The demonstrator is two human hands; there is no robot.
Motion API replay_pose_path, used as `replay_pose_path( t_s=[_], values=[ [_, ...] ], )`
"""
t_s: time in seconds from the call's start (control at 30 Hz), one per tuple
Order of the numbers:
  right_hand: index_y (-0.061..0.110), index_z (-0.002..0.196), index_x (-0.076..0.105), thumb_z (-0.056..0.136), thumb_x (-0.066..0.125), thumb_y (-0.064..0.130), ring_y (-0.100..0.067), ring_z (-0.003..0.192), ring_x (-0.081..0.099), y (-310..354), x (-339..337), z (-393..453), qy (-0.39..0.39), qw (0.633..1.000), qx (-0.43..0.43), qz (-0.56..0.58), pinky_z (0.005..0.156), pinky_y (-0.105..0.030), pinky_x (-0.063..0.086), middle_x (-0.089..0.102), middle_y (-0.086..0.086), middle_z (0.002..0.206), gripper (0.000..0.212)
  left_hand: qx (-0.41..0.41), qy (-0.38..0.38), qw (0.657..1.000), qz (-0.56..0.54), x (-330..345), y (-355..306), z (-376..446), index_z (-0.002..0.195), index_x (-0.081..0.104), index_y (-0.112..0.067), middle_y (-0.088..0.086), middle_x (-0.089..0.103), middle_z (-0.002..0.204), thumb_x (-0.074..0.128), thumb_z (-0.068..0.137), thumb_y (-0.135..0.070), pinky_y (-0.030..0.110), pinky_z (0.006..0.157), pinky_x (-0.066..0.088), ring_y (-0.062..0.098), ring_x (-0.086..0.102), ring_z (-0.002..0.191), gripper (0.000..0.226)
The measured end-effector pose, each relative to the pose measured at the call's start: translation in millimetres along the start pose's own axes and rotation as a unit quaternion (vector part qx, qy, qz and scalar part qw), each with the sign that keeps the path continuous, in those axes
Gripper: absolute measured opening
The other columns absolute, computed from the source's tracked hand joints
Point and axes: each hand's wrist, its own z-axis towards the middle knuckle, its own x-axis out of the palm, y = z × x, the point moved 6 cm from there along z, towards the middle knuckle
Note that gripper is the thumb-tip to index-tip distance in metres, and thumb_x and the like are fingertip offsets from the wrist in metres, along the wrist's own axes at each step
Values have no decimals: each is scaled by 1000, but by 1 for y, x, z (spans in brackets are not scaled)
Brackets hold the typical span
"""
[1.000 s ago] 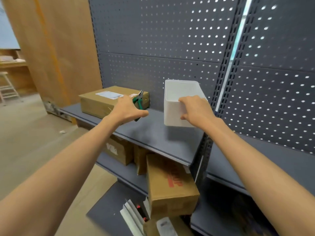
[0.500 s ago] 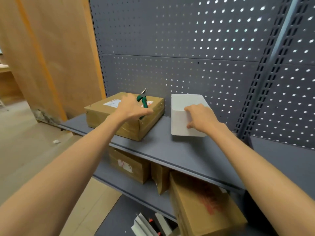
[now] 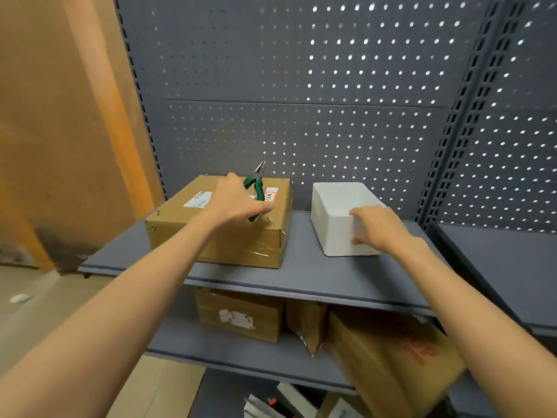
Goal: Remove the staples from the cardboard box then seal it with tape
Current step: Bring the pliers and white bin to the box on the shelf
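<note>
Left hand (image 3: pixel 233 202) grips pliers (image 3: pixel 255 188) over cardboard box (image 3: pixel 217 233) — right hand (image 3: pixel 378 226) holds white bin (image 3: pixel 337 233) rim.

No writing can be made out with certainty. The cardboard box (image 3: pixel 223 224) on the upper shelf (image 3: pixel 301 276) carries a white label (image 3: pixel 197 200) with a barcode-like strip and fine print, too small to read, and a red-bordered white sticker (image 3: pixel 270 196) with dark handwritten marks that stay unclear. On the lower shelf (image 3: pixel 241 354), a smaller carton (image 3: pixel 241 315) bears a torn white label (image 3: pixel 236 318) with red and green smudges, unreadable. The tilted carton (image 3: pixel 391 360) to the right shows red printed characters (image 3: pixel 417 349), too blurred to decipher.
</note>
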Motion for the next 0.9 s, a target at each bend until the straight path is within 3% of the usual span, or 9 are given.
replay_pose_path(
  t_s=[0.07, 0.17, 0.27, 0.33, 0.47, 0.57, 0.67, 0.8, 0.9],
  values=[
    [14, 113, 52, 79, 70, 27, -30, 108, 49, 3, -2, -3, -11, 999, 24, -21, 79, -34, 34, 59, -7, 111, 41, 14, 9, 1000, -8, -6, 7, 0, 109, 43, -2, 7, 48, 87, 72, 74, -43, 18, 46, 27, 11, 40, 61, 62],
    [17, 128, 45, 79, 71, 25, -31, 116, 41, 13, -18, -10, -94, 993, 64, 2, 91, -35, 31, 53, -7, 125, 56, 30, 9, 999, -20, -16, 16, 0, 112, 45, 0, 3, 47, 79, 71, 76, -41, 17, 42, 28, 10, 39, 59, 61],
    [13, 122, 52, 84, 65, 24, -29, 111, 45, 36, -47, -22, -243, 962, 63, 112, 87, -33, 32, 57, -7, 118, 42, 22, 25, 998, -58, -19, 18, 0, 106, 44, -3, 3, 47, 75, 69, 78, -39, 14, 42, 31, 10, 42, 63, 52],
    [11, 116, 56, 89, 60, 27, -20, 105, 50, 58, -61, -25, -273, 927, 50, 251, 82, -25, 34, 59, -2, 110, 32, 19, 48, 989, -137, -18, 19, 3, 105, 46, -4, 7, 52, 84, 70, 75, -38, 20, 50, 33, 14, 47, 73, 52],
    [16, 104, 59, 92, 53, 39, -10, 97, 57, 107, -64, -14, -146, 834, 64, 529, 78, -16, 42, 62, 6, 101, 27, 54, 68, 964, -250, -19, 2, 4, 69, 57, -9, -5, 51, 53, 67, 76, -28, 21, 54, 36, 11, 44, 59, 22],
    [13, 115, 58, 93, 47, 46, -12, 100, 59, 134, -52, -4, -25, 758, 97, 644, 84, -20, 47, 60, 1, 108, 41, 56, 99, 943, -314, -18, -9, -1, 66, 57, -11, -12, 43, 38, 62, 81, -27, 17, 49, 36, 4, 40, 47, 23],
    [17, 106, 64, 93, 46, 47, -15, 96, 63, 148, -43, -1, 22, 692, 99, 715, 93, -28, 47, 67, 2, 99, 37, 21, 151, 915, -374, -9, -10, -3, 68, 57, -12, -7, 40, 48, 63, 78, -33, 18, 45, 30, 7, 35, 45, 24],
    [11, 101, 62, 90, 52, 47, -17, 68, 60, 158, -38, -1, 51, 618, 120, 775, 85, -34, 50, 61, -1, 69, 39, 12, 180, 894, -411, 2, -12, -7, 68, 57, -14, 6, 51, 67, 64, 60, -46, 28, 58, 37, 15, 45, 57, 34],
    [14, 101, 56, 88, 53, 49, -18, 64, 53, 163, -35, 1, 71, 586, 129, 797, 77, -38, 50, 52, -8, 83, 37, 22, 212, 874, -436, 11, -15, -10, 76, 55, -12, 10, 47, 75, 64, 63, -45, 23, 51, 36, 15, 40, 56, 36]
  ],
)
